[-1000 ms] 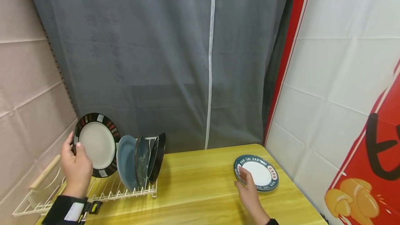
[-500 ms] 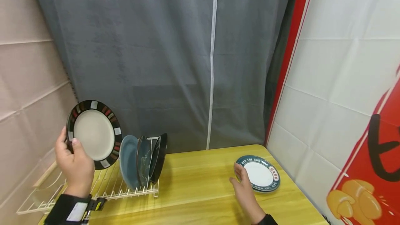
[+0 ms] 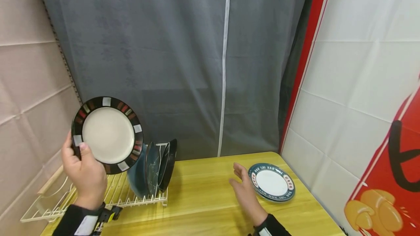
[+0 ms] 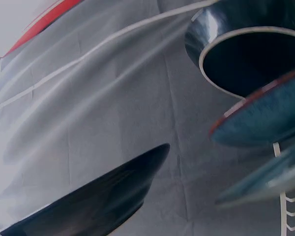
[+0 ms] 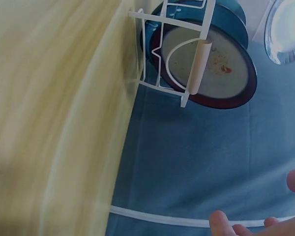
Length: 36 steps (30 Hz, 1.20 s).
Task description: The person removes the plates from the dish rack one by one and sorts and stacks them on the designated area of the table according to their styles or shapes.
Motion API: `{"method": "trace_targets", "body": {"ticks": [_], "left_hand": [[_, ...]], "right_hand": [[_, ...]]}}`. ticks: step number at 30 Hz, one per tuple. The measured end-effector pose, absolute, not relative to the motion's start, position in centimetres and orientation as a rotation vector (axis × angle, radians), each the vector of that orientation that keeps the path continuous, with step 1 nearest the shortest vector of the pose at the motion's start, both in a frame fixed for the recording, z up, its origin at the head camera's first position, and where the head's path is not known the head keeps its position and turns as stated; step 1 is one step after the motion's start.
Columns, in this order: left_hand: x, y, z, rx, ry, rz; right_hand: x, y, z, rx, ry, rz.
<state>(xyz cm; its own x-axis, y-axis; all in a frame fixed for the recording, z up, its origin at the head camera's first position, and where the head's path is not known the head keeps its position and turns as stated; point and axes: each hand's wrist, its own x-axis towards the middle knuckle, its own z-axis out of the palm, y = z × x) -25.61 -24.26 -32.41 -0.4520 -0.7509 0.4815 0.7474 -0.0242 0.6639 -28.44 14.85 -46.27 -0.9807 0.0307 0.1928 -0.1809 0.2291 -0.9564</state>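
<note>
My left hand [image 3: 84,176] grips the left rim of a round plate [image 3: 109,135] with a cream centre and a black patterned border. The plate is raised above the dish rack [image 3: 131,203], its face toward the head camera; its dark side [image 4: 103,196] shows in the left wrist view. In the rack, a blue plate [image 3: 137,177], a dark marbled plate [image 3: 152,170] and black dishware [image 3: 168,165] stand on edge. Over the table, my right hand [image 3: 246,194] has loosely extended fingers and holds nothing. Just right of it lies a teal-rimmed white plate [image 3: 271,180], apparently stacked on another.
The white wire rack has a wooden handle [image 3: 50,180] and stands at the left of the yellow wood-grain table [image 3: 203,192]. A grey curtain [image 3: 164,65] hangs behind. Fabric walls flank both sides, the right one [image 3: 347,75] white with red print.
My left hand has lifted the black-bordered plate up and to the right, turning its face more toward the head camera. My right hand has drawn left, away from the teal-rimmed plate.
</note>
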Motion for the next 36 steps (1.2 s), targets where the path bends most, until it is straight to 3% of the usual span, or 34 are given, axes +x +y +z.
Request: {"method": "trace_targets", "body": {"ticks": [24,36], "left_hand": [[-25.0,-18.7,-34.3,-0.13,-1.31,-1.97],[-25.1,-15.9,-35.9,-0.206,-1.346,-2.103]], "right_hand": [[-29.2,12.1,-43.7,0.336,-2.238,1.874],[-29.6,11.8,-42.7,0.302,-2.232,1.877]]}}
